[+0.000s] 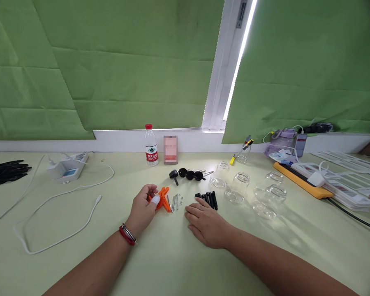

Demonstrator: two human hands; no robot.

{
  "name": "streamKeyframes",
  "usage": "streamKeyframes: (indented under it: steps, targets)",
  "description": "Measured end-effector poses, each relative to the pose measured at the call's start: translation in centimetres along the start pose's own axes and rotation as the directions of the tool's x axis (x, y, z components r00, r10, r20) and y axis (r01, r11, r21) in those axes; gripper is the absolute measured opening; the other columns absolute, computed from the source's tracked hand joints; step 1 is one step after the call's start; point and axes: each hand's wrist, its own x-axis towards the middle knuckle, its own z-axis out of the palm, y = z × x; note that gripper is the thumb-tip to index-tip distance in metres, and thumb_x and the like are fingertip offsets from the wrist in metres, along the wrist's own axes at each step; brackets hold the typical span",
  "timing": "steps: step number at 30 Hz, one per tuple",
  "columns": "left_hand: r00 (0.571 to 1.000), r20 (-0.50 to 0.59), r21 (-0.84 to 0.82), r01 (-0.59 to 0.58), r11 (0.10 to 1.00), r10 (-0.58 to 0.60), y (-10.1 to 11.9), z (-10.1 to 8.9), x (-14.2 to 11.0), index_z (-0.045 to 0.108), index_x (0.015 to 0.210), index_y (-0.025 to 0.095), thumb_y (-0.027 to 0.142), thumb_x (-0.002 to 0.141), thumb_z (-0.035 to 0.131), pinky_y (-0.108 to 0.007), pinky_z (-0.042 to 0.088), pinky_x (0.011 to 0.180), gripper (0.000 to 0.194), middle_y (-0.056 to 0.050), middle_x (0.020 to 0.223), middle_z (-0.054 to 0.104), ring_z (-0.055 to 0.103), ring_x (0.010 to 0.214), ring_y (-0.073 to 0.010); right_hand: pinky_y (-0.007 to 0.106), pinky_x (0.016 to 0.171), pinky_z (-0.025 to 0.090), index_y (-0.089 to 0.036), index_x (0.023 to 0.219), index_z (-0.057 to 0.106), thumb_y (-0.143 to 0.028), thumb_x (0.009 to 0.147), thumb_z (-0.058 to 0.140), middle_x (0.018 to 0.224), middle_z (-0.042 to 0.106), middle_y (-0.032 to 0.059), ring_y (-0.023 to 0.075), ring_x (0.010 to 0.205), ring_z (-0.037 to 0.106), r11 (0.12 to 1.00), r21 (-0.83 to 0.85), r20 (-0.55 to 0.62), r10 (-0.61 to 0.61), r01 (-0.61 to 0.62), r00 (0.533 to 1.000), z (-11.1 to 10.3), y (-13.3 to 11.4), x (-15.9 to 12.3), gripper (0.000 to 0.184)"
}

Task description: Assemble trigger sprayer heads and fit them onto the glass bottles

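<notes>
My left hand [143,206] curls its fingers around the near end of some orange plastic pieces [164,200] on the table, with the white-covered thumb against them. Beside these lie several metal bolts [174,202] and a few small nuts [181,200]. My right hand [208,224] rests flat on the table, fingers stretched out and holding nothing. Its fingertips are close to a row of short black tubes [212,200], which it partly hides. Beyond both hands lie several black round knobs [190,175], some with thin metal rods.
Several clear glass jars [237,189] stand to the right; another jar [244,155] holds screwdrivers. A water bottle [151,148] stands at the back. At left are a power strip [69,168], a white cable [77,188] and black strips [8,172]. An orange power strip [302,181] lies right.
</notes>
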Motion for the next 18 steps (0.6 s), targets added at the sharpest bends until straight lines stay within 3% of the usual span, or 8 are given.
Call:
streamKeyframes:
  steps: [12,18]
  targets:
    - [0.995,0.034,-0.013,0.091,0.996,-0.091,0.23,-0.02,0.25,0.055,0.096,0.018,0.026,0.066,0.058,-0.032,0.049,0.074,0.031,-0.003,0.090,0.059,0.057,0.081,-0.0173,0.043,0.106,0.027,-0.013,0.114,0.057,-0.026,0.091,0.040,0.117,0.060,0.0118,0.0234,0.108,0.052,0.997,-0.049,-0.005,-0.054,0.054,0.999,0.15,0.42,-0.35,0.031]
    - [0.984,0.177,0.152,-0.019,0.988,-0.008,-0.23,0.14,0.27,0.057,0.102,0.020,0.030,0.069,0.061,-0.035,0.047,0.082,0.035,-0.006,0.101,0.060,0.059,0.092,-0.0212,0.042,0.103,0.031,-0.012,0.113,0.058,-0.026,0.091,0.041,0.117,0.060,0.0125,0.0235,0.108,0.051,0.997,-0.053,0.003,-0.054,0.054,0.999,-0.13,0.52,-0.20,0.031]
